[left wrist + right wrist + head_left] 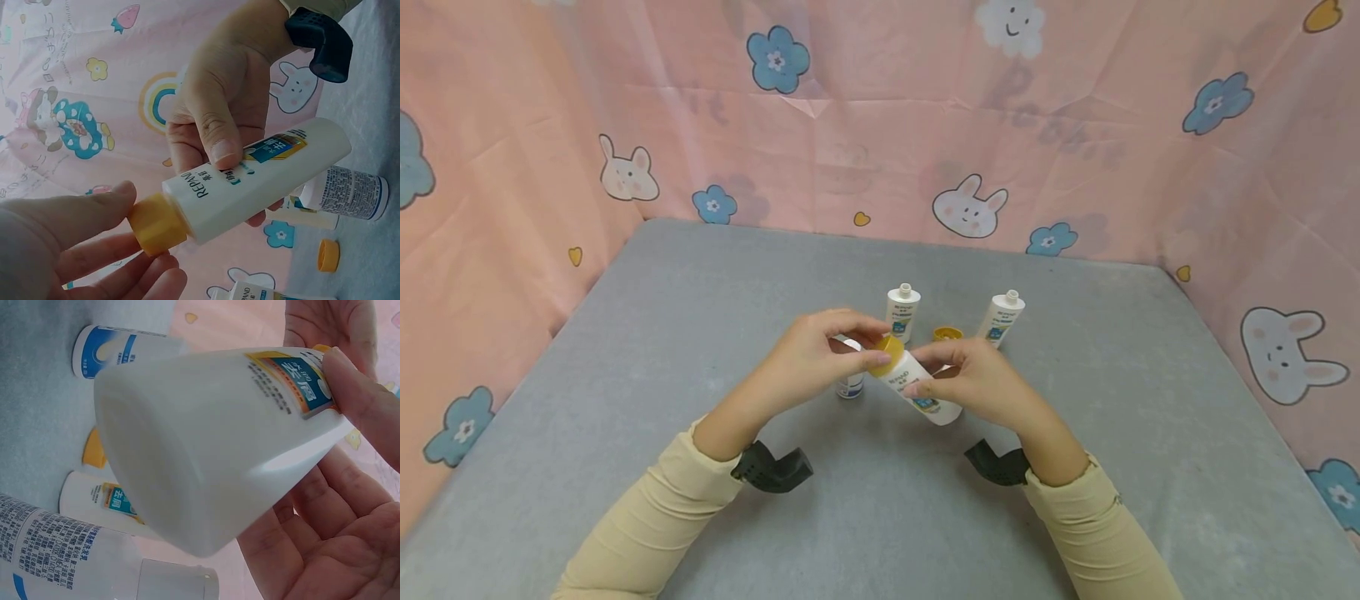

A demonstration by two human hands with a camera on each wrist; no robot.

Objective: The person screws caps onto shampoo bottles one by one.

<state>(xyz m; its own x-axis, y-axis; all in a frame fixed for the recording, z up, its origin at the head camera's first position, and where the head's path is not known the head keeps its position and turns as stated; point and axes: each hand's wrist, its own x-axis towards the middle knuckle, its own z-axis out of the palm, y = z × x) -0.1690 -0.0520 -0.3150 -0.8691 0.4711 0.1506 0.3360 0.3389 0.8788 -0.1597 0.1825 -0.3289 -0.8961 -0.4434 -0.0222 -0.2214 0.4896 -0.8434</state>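
Both hands hold a white shampoo bottle with a yellow cap, tilted above the table. My left hand pinches the cap between thumb and fingers, as the left wrist view shows. My right hand grips the bottle's body, thumb on the front label and fingers behind. In the right wrist view the bottle's base faces the camera. Just behind the left hand stands a small white bottle, partly hidden by the fingers.
Two white bottles with bare necks stand farther back, one bottle in the middle and another bottle to the right. A loose yellow cap lies on the grey table. Pink patterned cloth hangs behind.
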